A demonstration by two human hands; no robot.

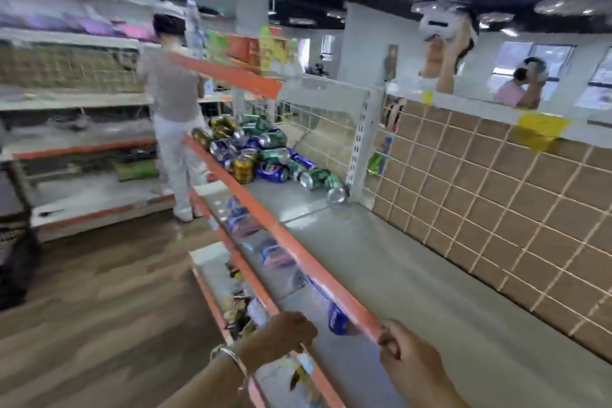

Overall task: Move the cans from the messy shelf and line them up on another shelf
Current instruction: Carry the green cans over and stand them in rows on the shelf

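A messy pile of cans (265,149) in green, blue and gold lies at the far end of the grey shelf (381,275) with the orange front edge. One gold can (244,169) stands upright, and green cans (318,177) lie on their sides. Blue cans (337,318) show blurred on the shelf below. My left hand (288,331), a bracelet at its wrist, hovers with curled fingers over that lower shelf; its palm is hidden. Beside the orange edge, my right hand (404,351) has loosely curled fingers with nothing seen in them.
A brown wire-grid back panel (496,202) walls the shelf on the right. Snack packets (241,311) fill the lowest shelf. A person (172,116) stands in the wooden-floored aisle beside the can pile. Other shelving (82,103) runs along the left. The whole view is motion-blurred.
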